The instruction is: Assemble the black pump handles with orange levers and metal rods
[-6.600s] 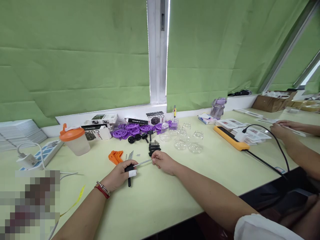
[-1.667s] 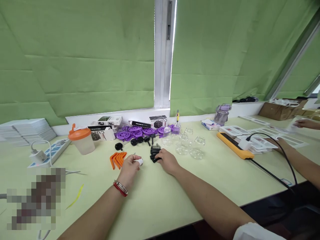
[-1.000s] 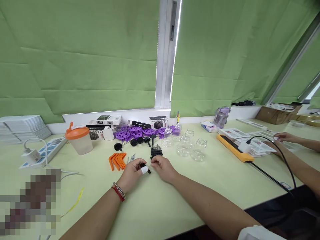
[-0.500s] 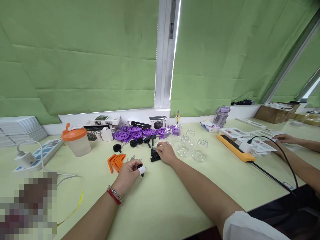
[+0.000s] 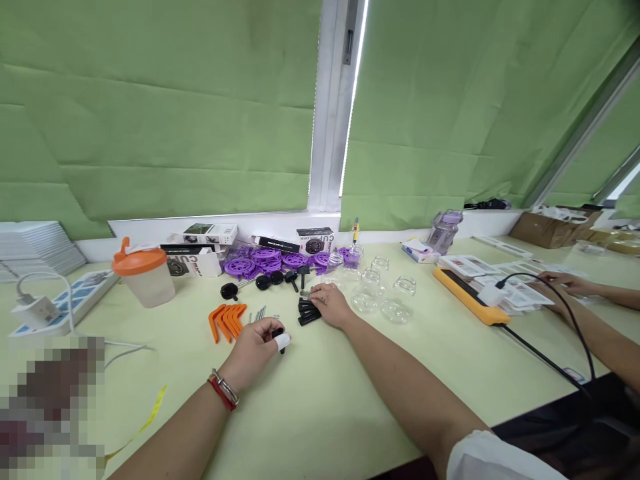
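Note:
My left hand [image 5: 257, 347] rests on the pale green table [image 5: 325, 400], closed round a small black handle piece [image 5: 279, 333]; its forefinger wears a white wrap. My right hand [image 5: 331, 304] reaches forward onto a small pile of black strips [image 5: 307, 312], with little metal springs [image 5: 306, 293] just behind; its fingertips curl down on the pile and I cannot see if they hold anything. Orange angled pieces [image 5: 226, 319] and thin metal rods [image 5: 259, 313] lie just left of my left hand.
Purple wheels [image 5: 260, 263], black knobs [image 5: 265, 283], boxes [image 5: 203, 235] and clear glass cups [image 5: 380, 287] lie behind. An orange-lidded cup [image 5: 141, 277] and power strip [image 5: 45, 310] are at left. An orange tool [image 5: 470, 288] with a black cable and another person's hands [image 5: 567, 283] are at right.
My right hand left my left hand and went forward to the black strip pile. My left hand stayed put with the black piece. The long rod held earlier is gone from my hands.

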A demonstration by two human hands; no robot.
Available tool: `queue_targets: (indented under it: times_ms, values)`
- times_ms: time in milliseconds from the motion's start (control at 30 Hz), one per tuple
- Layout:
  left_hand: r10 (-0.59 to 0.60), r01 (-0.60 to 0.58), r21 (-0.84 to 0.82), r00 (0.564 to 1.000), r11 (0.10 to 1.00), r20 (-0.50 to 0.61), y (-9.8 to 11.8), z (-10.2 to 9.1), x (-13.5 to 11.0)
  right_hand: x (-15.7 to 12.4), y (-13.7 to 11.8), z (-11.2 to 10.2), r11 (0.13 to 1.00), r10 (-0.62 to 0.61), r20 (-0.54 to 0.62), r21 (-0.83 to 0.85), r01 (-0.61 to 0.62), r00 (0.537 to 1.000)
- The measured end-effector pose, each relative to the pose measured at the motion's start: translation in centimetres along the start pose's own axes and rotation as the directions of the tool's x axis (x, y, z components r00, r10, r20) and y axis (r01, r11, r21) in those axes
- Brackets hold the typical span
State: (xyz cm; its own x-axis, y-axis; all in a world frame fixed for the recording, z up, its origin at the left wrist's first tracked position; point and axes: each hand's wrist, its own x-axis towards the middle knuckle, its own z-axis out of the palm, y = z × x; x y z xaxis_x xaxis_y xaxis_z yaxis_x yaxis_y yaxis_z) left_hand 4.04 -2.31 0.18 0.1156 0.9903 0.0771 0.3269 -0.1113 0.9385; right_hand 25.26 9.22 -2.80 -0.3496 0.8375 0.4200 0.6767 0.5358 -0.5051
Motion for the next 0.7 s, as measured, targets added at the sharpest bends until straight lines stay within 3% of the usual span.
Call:
queue_targets:
  times_ms: [200, 367, 700]
  values:
    - [0.004, -0.004, 0.012, 1.0, 1.0, 0.014, 0.07, -0.11, -0.03, -0.03, 0.37, 0.1, 0.995, 0.021, -0.009, 0.093, -0.021, 1.0]
    - [0.01, -0.01, 0.023, 1.0, 1.0, 0.018, -0.04, -0.12, -0.1, -0.22, 0.37, 0.06, 0.995, 0.085, -0.055, 0.054, -0.082, 0.995]
    - [0.013, -0.015, 0.053, 0.999, 0.999, 0.032, 0.31, -0.16, -0.18, -0.22, 0.25, 0.01, 0.999, 0.03, 0.047, -0.033, -0.029, 0.998]
